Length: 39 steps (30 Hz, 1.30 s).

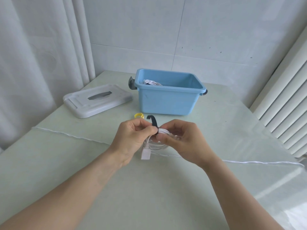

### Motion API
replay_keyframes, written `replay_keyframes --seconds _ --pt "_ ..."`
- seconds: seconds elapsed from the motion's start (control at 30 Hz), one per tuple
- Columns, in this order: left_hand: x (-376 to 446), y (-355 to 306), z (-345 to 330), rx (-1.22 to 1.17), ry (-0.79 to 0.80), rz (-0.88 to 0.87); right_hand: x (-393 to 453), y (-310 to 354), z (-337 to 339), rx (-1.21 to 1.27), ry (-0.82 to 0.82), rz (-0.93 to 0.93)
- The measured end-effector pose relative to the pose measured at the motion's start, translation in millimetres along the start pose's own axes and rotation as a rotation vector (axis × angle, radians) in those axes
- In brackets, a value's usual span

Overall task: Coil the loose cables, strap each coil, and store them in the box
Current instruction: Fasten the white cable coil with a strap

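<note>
One camera sits on my head, looking forward and down over my forearms at the table (216, 188). My hands are close below it, mid-frame; the box (167, 102) and wall lie farther ahead.

Both hands meet above the counter (149, 188) around a coiled white cable (157, 146). The left hand (132, 138) pinches a black strap (153, 122) wrapped at the coil's top, its free end curling up; the right hand (181, 138) grips the coil. A white USB plug (146, 153) hangs below. Behind lie a yellow strap (139, 115), a blue box (167, 100) holding another white coil (152, 82), and a white lid (98, 99) to its left.
</note>
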State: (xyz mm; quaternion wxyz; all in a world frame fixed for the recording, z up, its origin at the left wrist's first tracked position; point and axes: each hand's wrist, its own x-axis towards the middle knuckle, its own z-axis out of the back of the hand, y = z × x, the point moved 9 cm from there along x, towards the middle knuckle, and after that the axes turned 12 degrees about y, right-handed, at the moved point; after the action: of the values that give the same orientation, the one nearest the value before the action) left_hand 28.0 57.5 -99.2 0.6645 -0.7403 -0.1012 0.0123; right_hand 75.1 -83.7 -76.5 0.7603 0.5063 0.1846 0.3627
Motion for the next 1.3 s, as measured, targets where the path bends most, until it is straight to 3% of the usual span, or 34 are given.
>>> replay_keyframes --seconds 0.17,0.4,0.5,0.77,1.13,1.3 --pt "3.3 4.9 0.8 -0.028 0.049 0.039 -0.1 4.9 1.7 -0.027 -0.02 0.121" --pt "-0.9 9.9 -8.2 -0.032 0.343 0.252 -0.4 3.5 -1.6 -0.105 0.047 0.126" --pt "-0.9 15.9 -7.2 -0.084 0.395 0.312 -1.5 8.1 -3.2 -0.114 0.038 0.172" --pt "0.2 20.1 -8.8 -0.211 0.34 0.321 -3.7 19.0 -4.8 -0.141 0.011 0.29" --pt "0.1 20.1 -16.1 -0.364 0.237 0.276 -9.7 31.2 -2.8 -0.29 -0.21 0.383" --pt "2.8 9.1 -9.6 -0.186 0.112 0.126 -12.8 31.1 1.7 -0.336 -0.301 0.376"
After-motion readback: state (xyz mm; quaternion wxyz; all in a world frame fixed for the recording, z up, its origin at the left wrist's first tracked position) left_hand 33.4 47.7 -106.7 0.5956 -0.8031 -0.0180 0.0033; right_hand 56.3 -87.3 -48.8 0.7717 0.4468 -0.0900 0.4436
